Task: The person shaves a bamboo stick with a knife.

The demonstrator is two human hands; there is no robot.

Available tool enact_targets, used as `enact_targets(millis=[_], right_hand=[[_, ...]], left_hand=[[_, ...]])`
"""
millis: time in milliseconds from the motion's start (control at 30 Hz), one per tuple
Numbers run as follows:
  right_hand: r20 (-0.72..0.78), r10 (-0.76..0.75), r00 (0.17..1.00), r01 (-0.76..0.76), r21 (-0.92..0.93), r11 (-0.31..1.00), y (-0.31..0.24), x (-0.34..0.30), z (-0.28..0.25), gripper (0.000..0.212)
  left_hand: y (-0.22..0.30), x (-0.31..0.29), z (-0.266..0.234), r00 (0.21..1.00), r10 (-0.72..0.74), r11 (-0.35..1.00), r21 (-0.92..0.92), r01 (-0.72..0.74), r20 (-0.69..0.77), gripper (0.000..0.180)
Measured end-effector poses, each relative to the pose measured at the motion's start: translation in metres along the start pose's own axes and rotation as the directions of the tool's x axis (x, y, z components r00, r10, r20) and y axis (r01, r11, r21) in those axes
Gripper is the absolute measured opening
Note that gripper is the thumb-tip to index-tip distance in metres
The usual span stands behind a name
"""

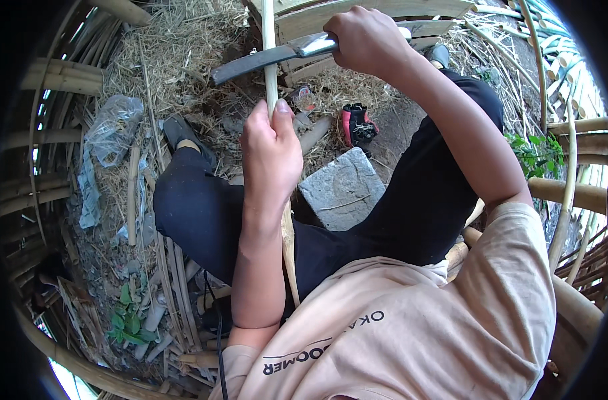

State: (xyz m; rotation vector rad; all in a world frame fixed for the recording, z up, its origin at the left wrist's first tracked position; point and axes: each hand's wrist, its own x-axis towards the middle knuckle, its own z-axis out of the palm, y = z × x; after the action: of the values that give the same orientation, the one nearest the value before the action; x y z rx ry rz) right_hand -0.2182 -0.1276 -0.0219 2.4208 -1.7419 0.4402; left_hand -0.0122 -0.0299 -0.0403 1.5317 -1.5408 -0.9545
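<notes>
- We clamp pale stick (271,83), upper ctr of frame, w/ L hand (272,150), fingers wrapped round it.
- Our R hand (369,40), top ctr-right, clenches knife (251,65); blade crosses stick.

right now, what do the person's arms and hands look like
Both the left hand and the right hand are bare, with no gloves, rings or watch visible. The forearms are uncovered below the short sleeves of a pale beige fabric T-shirt with dark lettering.

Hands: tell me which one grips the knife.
The right hand, on the knife's handle; the left hand instead grips the pale stick.
</notes>
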Motion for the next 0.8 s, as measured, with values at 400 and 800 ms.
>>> enact_targets(millis=[400, 800], right_hand=[[-0.060, 0.275, 0.960, -0.275, -0.002, 0.961, 0.038, 0.010, -0.014, 0.011], [-0.066, 0.050, 0.997, -0.045, 0.077, 0.996, -0.004, -0.001, -0.001, 0.023]], left_hand=[[-0.006, -0.012, 0.003, 0.969, -0.134, 0.936, -0.294, 0.192, 0.206, 0.024], [0.009, -0.016, -0.009, 0.980, -0.099, 0.908, -0.388, 0.160, 0.174, 0.025]])
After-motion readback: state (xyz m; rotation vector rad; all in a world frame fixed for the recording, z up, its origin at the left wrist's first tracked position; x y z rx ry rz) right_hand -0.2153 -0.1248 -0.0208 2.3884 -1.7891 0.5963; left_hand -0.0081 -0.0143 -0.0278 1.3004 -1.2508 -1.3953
